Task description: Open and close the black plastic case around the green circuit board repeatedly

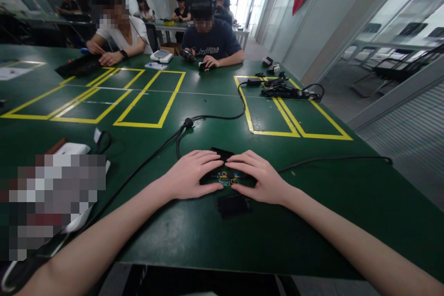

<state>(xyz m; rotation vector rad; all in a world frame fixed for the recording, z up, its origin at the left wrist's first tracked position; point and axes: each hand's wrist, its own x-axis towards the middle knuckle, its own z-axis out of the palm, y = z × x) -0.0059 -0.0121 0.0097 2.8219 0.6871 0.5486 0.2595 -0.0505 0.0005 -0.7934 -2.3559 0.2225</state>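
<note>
A small green circuit board [227,179] with copper-coloured rings lies on the green table, with dark cables running off both sides. My left hand [194,175] curves around its left side, fingers stretched out, the thumb tip at the board's near edge. From the right, my right hand [260,177] mirrors this, with thumb and fingers apart. Whether the fingertips touch the board I cannot tell. Just beyond the fingers is a black casing piece [222,151], partly hidden. Nearer to me lies a flat black casing half [234,206].
A black cable [149,155] crosses the table [166,236]. Black adapters and cords [284,90] sit at the far right among yellow tape outlines. On the left is a partly blurred white object [74,149]. Across the table, one person holds a power drill [187,55]; another handles a black tray [79,64].
</note>
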